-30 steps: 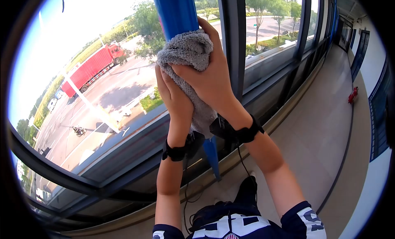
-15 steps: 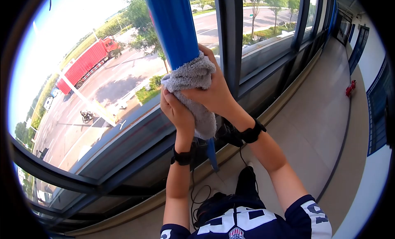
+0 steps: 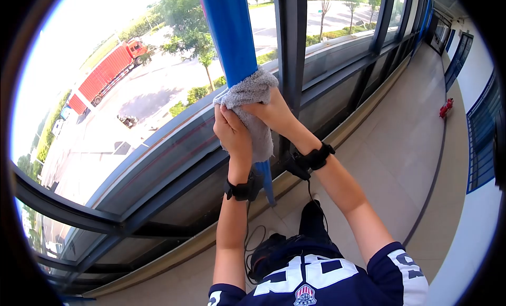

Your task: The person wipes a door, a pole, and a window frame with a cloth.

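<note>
As you stand beside dark-framed windows (image 3: 291, 58), your left hand (image 3: 232, 131) and right hand (image 3: 274, 112) grip a grey, fluffy cloth (image 3: 258, 137) against a smooth blue pole (image 3: 230, 40) | Step: apparently wiping | Next: likely calls for even pressure along the pole | Cloth: between your hands, loose end hanging; pole rising above, reappearing below

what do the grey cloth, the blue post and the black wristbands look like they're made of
Grey cloth: probably terry or microfibre, matte, judging by its fuzzy pile and soft folds.
Blue post: likely painted metal, given its smooth, even colour, though plastic is possible.
Black wristbands: perhaps fabric straps, since they wrap closely around the wrists; too small to be sure.
</note>
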Tool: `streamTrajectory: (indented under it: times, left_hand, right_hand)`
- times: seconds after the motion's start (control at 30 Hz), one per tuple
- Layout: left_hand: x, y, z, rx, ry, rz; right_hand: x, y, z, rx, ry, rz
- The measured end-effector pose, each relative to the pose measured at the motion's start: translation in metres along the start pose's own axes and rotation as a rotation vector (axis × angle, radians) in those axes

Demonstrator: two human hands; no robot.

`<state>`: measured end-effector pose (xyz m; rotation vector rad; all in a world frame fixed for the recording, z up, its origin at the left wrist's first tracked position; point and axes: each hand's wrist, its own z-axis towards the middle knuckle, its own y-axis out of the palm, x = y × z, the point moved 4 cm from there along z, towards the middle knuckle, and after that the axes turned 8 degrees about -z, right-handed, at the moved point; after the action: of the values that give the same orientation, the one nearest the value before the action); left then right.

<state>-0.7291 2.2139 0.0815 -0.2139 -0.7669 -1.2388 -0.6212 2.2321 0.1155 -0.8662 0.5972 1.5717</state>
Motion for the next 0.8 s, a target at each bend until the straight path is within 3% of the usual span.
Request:
streamTrajectory:
  times: [0.1, 0.2, 0.23, 0.33, 0.43, 0.53, 0.73, 0.8]
  left_hand:
    - [-0.003, -0.002, -0.004, 0.067, 0.045, 0.101]
    - [-0.004, 0.002, -0.006, 0.112, 0.057, -0.057]
    - [0.004, 0.001, -0.008, 0.110, -0.036, -0.044]
    - [0.002, -0.001, -0.008, 0.023, -0.043, 0.066]
    - [-0.009, -0.007, -0.013, -0.013, -0.240, 0.100]
    - [-0.015, -0.013, -0.014, -0.023, 0.100, 0.369]
    - [-0.026, -0.008, -0.011, 0.102, 0.279, 0.269]
    - [-0.030, -0.008, -0.009, -0.012, 0.026, 0.021]
  right_hand:
    - [0.002, 0.002, -0.003, 0.015, 0.015, 0.050]
    - [0.004, 0.004, -0.006, 0.046, -0.019, 0.067]
    - [0.003, 0.005, -0.007, 0.031, -0.023, 0.056]
    - [0.001, 0.006, -0.013, 0.099, -0.018, 0.069]
    - [0.009, 0.005, -0.016, 0.072, -0.013, 0.004]
    - [0.021, 0.007, -0.024, 0.123, 0.011, -0.034]
    - [0.029, 0.010, -0.032, 0.166, -0.044, -0.034]
    - [0.031, 0.010, -0.030, 0.161, -0.048, -0.088]
